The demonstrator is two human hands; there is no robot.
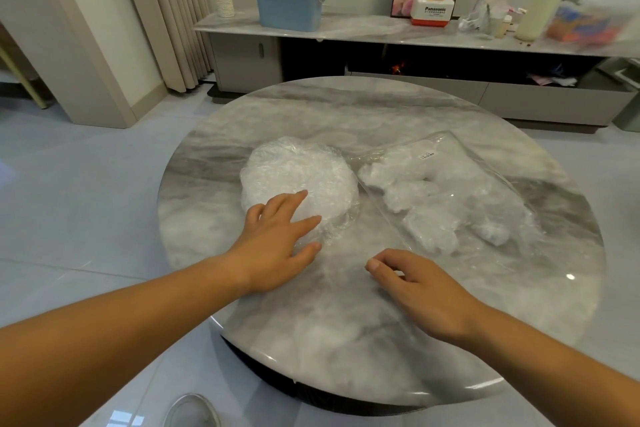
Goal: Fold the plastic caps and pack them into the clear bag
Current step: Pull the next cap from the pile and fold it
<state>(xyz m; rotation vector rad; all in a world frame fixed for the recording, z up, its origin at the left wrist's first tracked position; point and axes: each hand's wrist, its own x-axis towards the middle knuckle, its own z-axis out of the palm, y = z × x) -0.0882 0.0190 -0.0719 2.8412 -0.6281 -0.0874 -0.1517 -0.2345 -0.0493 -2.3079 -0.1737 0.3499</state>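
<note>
Under the spread fingers of the left hand (277,243) lies the near edge of a round stack of caps (298,170) on the tabletop (346,340). Just beyond the right hand (422,284), fingers loosely curled and holding nothing, the bag (509,184) lies flat with folded caps (433,194) inside, to the right of the stack.

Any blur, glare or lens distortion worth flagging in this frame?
Head view: wide-angle distortion bends the sideboard and table; motion blur smears the clutter at the sideboard's right end; small glare spots on the table's near right; the left hand, right hand and cap pile are sharp.
</note>
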